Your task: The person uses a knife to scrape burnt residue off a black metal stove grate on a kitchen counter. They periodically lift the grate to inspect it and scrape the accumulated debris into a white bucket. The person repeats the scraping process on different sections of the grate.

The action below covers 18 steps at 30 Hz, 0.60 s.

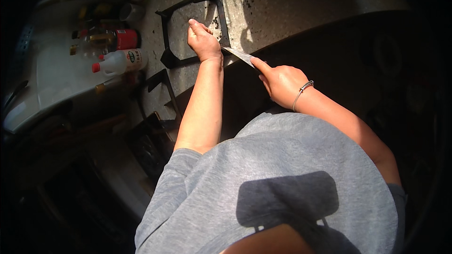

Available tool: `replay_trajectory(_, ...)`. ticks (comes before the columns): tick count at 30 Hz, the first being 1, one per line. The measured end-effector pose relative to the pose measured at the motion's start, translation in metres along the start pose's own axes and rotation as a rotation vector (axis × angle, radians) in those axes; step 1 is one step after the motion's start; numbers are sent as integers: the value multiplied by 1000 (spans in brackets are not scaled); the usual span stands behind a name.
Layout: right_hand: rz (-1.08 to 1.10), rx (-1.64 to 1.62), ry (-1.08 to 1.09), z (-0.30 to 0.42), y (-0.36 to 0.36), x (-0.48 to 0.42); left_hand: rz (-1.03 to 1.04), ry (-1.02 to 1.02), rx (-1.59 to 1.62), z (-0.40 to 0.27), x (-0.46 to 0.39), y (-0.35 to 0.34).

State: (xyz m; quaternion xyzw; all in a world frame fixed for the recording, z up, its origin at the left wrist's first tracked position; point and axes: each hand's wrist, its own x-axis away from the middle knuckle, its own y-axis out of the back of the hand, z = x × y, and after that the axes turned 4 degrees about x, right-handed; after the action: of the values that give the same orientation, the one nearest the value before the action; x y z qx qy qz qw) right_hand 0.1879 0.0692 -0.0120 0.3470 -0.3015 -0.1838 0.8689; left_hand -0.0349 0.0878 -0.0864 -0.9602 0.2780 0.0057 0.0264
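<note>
A black metal pan support from a gas hob [224, 19], roughly square with raised corners, lies on the speckled countertop. My left hand [204, 40] is over its near side, fingers curled and thumb on top; whether it grips anything is hidden. My right hand [284, 81], with a bangle at the wrist, is closed around a knife [240, 55]. The blade points left, its tip at the near right corner of the support, close to my left wrist. Dark crumbs [216, 23] are scattered inside and beside the support.
A second black pan support [171, 90] is at the lower left. Further left are a white plastic bottle with a red cap [114, 61], a bottle with a red label [126, 39] and a cup [131, 12]. The countertop's curved front edge [300, 37] runs to the right.
</note>
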Motion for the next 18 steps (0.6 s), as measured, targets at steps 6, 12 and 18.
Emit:
replay_trajectory(6,-18,66,-35,6,-8,-17,-16,5,-4,3,-11,1)
replay_trajectory(12,-113,-281,-85,14,-8,-46,4,-49,-45,4,1,-1)
replay_trajectory(18,-19,-64,50,-10,4,5,6,-71,-70,3,5,-1)
